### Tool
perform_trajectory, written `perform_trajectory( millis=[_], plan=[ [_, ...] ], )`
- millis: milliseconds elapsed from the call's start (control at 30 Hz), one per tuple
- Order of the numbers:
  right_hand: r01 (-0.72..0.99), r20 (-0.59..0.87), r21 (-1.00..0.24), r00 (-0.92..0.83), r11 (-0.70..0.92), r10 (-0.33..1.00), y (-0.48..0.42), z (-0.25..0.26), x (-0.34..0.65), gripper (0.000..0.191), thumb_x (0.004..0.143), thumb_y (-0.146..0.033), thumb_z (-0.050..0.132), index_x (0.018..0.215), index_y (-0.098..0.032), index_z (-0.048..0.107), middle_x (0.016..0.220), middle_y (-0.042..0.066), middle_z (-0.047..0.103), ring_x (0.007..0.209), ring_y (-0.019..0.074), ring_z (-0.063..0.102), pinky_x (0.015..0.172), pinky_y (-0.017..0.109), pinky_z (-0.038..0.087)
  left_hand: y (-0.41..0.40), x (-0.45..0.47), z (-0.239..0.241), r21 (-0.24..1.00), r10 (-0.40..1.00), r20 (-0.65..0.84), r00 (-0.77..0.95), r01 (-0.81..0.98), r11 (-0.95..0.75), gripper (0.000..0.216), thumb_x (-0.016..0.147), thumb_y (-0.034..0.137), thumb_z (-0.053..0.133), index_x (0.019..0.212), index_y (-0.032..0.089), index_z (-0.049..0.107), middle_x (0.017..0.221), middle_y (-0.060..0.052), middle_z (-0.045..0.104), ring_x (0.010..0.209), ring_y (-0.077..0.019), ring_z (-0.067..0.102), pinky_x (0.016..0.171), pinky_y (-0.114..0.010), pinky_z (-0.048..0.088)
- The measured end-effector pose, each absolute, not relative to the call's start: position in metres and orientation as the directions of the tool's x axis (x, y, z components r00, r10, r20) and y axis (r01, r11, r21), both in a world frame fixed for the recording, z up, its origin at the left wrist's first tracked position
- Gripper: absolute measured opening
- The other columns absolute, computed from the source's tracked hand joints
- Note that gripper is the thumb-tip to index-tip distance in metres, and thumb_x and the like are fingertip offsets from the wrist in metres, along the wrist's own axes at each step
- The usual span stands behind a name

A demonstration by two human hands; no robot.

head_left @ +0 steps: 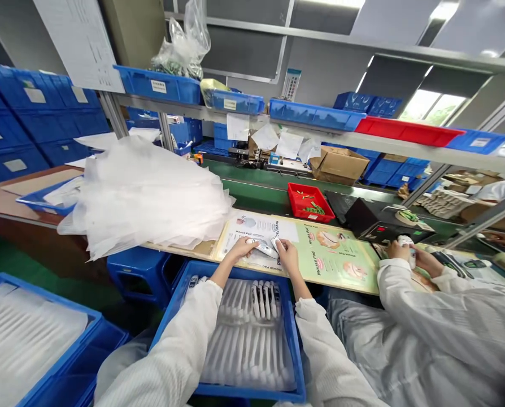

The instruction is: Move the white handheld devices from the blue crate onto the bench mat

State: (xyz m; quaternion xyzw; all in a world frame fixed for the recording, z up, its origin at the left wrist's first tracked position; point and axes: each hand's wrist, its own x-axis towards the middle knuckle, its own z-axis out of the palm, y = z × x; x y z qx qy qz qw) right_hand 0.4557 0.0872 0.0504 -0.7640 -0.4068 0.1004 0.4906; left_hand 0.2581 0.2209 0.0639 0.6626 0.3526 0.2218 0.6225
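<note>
Over the printed mouse pads on the bench, my left hand point(240, 249) pinches a slim white handheld device point(266, 249) that points toward my right. My right hand point(288, 255) closes on a smaller-looking white piece point(274, 243), right beside the device's far end; whether the two touch, I cannot tell. Below my wrists is a blue tray point(300, 362) lined with rows of long white handheld devices point(252, 350) under or in clear film. Several in the upper right of the tray show dark display windows point(266, 294).
A big stack of translucent white sheets point(151, 192) lies left on the bench. A red bin point(292, 206) with small green parts stands behind the mouse pad point(341, 265). On the right, a co-worker's hands point(399, 251) hold a white device near a black box point(369, 220). Another blue tray point(94, 319) is lower left.
</note>
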Motion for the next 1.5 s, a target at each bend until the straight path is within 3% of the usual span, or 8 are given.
perform_trajectory(
  millis=[233,367,500,733,967,1100,1233,1500],
  plan=[
    [0.728,0.141,-0.555,0.561,-0.404,0.816,0.131,0.075,0.454,0.051,0.114,-0.049,0.044,0.139,-0.022,0.079,0.145,0.016,0.073,0.133,0.0327,0.068,0.114,0.044,0.049,0.230,0.281,0.036,0.890,0.881,0.280,0.381,0.241,-0.387,0.039,0.083,0.044,0.092,0.105,0.018,0.075,0.115,-0.013,0.077,0.098,-0.0246,0.073,0.094,-0.037,0.057],
    [0.933,0.251,-0.289,0.292,-0.217,0.923,0.137,0.073,0.416,0.059,0.114,-0.050,0.050,0.170,-0.032,0.051,0.171,0.014,0.051,0.150,0.0362,0.052,0.123,0.051,0.041,0.231,0.285,0.035,0.881,0.886,0.365,0.287,0.201,-0.428,0.021,0.104,0.032,0.066,0.117,0.017,0.072,0.122,-0.014,0.073,0.102,-0.0241,0.072,0.105,-0.041,0.056],
    [0.990,0.298,-0.068,0.137,-0.122,0.945,0.109,0.067,0.418,0.055,0.113,-0.035,0.052,0.168,-0.038,0.054,0.178,0.008,0.042,0.151,0.0373,0.048,0.123,0.051,0.039,0.219,0.269,0.044,0.906,0.921,0.385,0.056,0.164,-0.389,0.027,0.108,0.019,0.044,0.116,0.018,0.070,0.123,-0.015,0.071,0.119,-0.0248,0.068,0.111,-0.042,0.053],
    [0.644,0.413,-0.287,0.751,-0.709,0.515,0.021,0.043,0.634,0.049,0.114,-0.033,0.059,0.162,-0.023,0.062,0.171,0.031,0.043,0.149,0.0408,0.046,0.107,0.063,0.035,0.124,0.090,-0.038,0.851,0.939,0.335,0.077,0.403,-0.337,0.032,0.114,0.032,0.041,0.123,0.021,0.069,0.116,-0.012,0.074,0.109,-0.0244,0.071,0.102,-0.038,0.056],
    [0.789,0.584,-0.368,0.607,-0.491,0.539,-0.005,0.051,0.674,0.061,0.110,-0.045,0.067,0.159,-0.009,0.059,0.174,0.035,0.034,0.160,0.0425,0.035,0.120,0.074,0.028,0.060,-0.029,-0.144,0.233,0.954,-0.215,0.209,0.960,-0.158,0.057,0.095,0.002,0.045,0.150,0.010,0.059,0.158,-0.024,0.058,0.146,-0.0340,0.054,0.118,-0.047,0.048],
    [0.928,0.783,-0.367,0.349,-0.071,0.515,-0.023,0.015,0.525,0.038,0.111,-0.031,0.052,0.140,-0.015,0.071,0.140,0.020,0.073,0.135,0.0282,0.066,0.114,0.047,0.052,0.066,-0.014,-0.148,0.045,0.942,-0.244,0.230,0.973,-0.226,0.061,0.096,0.001,0.044,0.155,0.009,0.057,0.156,-0.027,0.058,0.144,-0.0368,0.055,0.116,-0.048,0.050],
    [0.860,0.442,-0.509,0.282,-0.021,0.852,-0.025,-0.060,0.371,0.030,0.107,-0.029,0.054,0.120,-0.025,0.081,0.110,0.007,0.083,0.094,0.0210,0.077,0.091,0.031,0.057,0.079,-0.008,-0.129,-0.012,0.919,-0.327,0.219,0.972,-0.236,0.050,0.099,0.005,0.045,0.147,0.008,0.062,0.137,-0.027,0.068,0.137,-0.0373,0.062,0.111,-0.046,0.052],
    [0.843,-0.086,-0.283,0.453,-0.458,0.887,0.046,-0.120,0.350,0.060,0.091,-0.032,0.075,0.149,-0.019,0.067,0.151,0.022,0.065,0.149,0.0417,0.050,0.129,0.056,0.033,0.052,-0.064,-0.126,0.215,0.867,-0.440,0.234,0.965,-0.151,0.068,0.092,-0.004,0.050,0.157,0.015,0.051,0.148,-0.022,0.069,0.129,-0.0272,0.073,0.111,-0.035,0.051]
  ],
)
